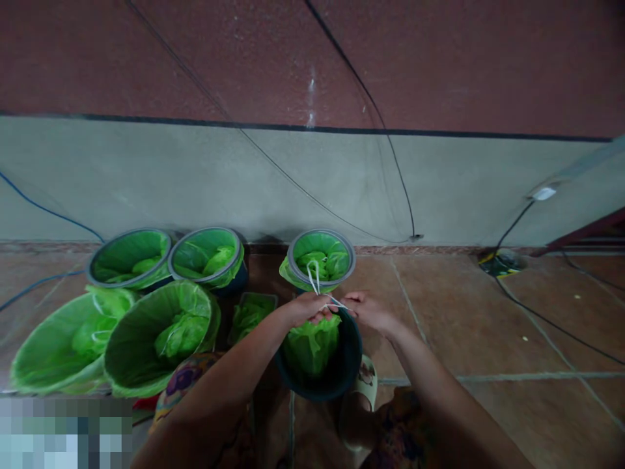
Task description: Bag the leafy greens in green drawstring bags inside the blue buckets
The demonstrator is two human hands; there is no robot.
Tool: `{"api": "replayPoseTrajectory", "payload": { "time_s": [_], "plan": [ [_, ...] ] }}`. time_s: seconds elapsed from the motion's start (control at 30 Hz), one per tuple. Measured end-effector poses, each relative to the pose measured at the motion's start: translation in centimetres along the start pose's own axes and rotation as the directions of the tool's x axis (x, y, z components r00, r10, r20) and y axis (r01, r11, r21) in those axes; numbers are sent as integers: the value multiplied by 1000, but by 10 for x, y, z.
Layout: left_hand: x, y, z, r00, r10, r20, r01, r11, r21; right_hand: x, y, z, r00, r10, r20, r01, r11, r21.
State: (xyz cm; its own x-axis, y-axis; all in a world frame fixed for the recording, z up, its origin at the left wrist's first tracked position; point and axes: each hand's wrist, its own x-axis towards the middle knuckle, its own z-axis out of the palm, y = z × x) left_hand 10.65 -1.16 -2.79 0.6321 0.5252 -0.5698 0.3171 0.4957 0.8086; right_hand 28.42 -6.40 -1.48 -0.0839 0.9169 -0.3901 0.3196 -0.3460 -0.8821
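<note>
A dark bucket (349,365) stands on the floor between my feet. Over it my left hand (312,308) is closed around the gathered top of a green plastic bag (312,348), whose body hangs down inside the bucket. White string (315,275) loops up from my left hand. Another stretch of it runs across to my right hand (367,311), whose fingers pinch it at the bucket's far rim. Just behind is a grey-rimmed bin (352,257) lined with green plastic.
More green-lined bins stand at the left: two grey-rimmed ones (168,257) by the wall and two wider ones (211,326) nearer me. A clear box (270,301) holds green plastic. Cables hang on the wall; a black cable (551,322) crosses the tiled floor at right.
</note>
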Motion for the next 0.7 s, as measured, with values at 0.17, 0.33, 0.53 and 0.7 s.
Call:
{"api": "replayPoseTrajectory", "payload": {
  "time_s": [0.17, 0.33, 0.53, 0.7],
  "plan": [
    [-1, 6, -4, 998, 5, 61, 8, 978, -207, -9, -12, -12, 995, 82, 51, -85, 995, 56],
    [-5, 9, -7, 1000, 4, 26, 4, 950, -312, -16, -9, -29, 986, 113, 119, -118, 993, 28],
    [0, 1, -10, 982, 160, -100, -171, 979, -114, -23, 0, -37, 923, 121, 365, -120, 992, -25],
    [-2, 0, -7, 921, 388, -32, -334, 829, 448, -9, -2, -25, 983, 25, 180, -21, 999, -25]
  ]
}}
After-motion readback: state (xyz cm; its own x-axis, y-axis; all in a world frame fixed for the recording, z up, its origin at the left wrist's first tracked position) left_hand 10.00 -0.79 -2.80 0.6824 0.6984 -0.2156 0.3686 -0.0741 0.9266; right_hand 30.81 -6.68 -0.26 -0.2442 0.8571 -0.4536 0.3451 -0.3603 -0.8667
